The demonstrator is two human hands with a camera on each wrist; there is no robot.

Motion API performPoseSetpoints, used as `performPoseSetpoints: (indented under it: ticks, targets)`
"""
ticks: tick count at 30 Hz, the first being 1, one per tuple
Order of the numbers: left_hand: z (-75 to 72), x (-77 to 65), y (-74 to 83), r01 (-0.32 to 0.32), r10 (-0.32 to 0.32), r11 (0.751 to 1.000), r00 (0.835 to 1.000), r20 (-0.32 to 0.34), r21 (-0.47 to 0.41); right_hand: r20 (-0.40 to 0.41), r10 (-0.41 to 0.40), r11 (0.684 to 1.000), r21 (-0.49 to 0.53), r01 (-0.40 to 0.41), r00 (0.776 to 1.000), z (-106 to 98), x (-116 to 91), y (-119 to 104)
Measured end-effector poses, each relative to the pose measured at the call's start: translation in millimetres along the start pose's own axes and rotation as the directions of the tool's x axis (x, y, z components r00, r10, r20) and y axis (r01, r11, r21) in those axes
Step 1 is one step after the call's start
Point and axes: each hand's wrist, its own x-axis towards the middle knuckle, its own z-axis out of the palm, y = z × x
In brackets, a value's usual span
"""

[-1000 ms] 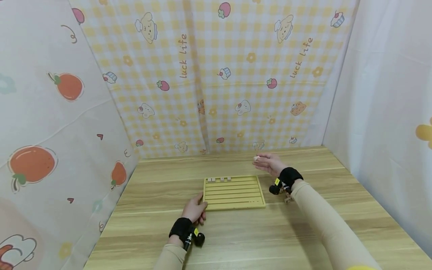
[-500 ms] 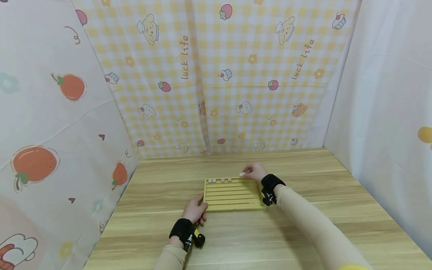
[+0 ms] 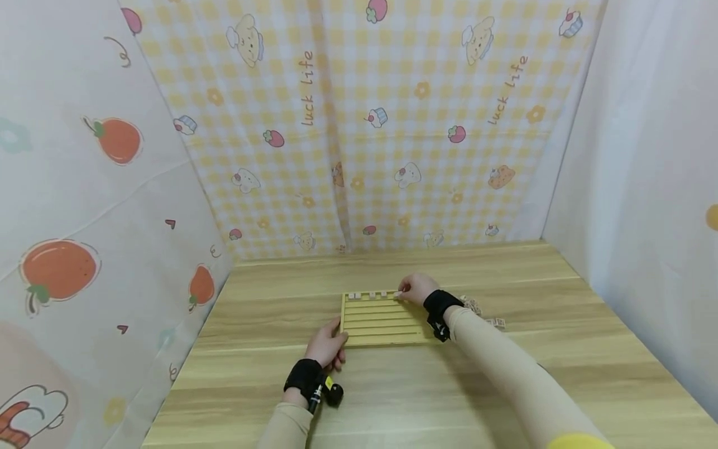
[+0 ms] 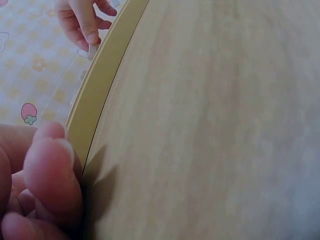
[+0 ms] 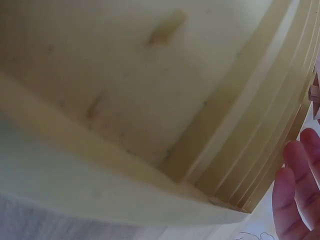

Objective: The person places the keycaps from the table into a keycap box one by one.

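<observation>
A yellow grooved board (image 3: 381,318) lies on the wooden table. My left hand (image 3: 325,345) holds its left edge near the front corner, thumb over the rim. In the left wrist view, the curled fingers (image 4: 52,170) are beside the board's yellow side (image 4: 102,82). At the back groove, my right hand (image 3: 419,289) pinches a small pale tile (image 3: 397,295) between thumb and fingertips. Several similar tiles (image 3: 354,296) sit in that groove to its left, with gaps between some. The right wrist view shows the board's ridges (image 5: 240,135) close up and a tile (image 5: 314,93) at the right edge.
A small heap of wooden pieces (image 3: 470,305) lies right of the board, partly behind the right wrist. A few square tiles (image 3: 496,322) lie nearer the forearm. A checked cloth (image 3: 370,156) hangs behind the table.
My right hand has carried the tile leftward and down from right of the board to its back groove. The left hand still holds the board's edge.
</observation>
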Motion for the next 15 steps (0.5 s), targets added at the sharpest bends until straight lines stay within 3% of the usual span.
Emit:
performPoseSetpoints:
  ticks: [15]
  targets:
    - [-1.6,2.2,1.2,-0.012,0.012,1.000,1.000,0.003,-0.015,0.037,0.068,0.987,-0.147,-0.062,0.997,-1,6,-12]
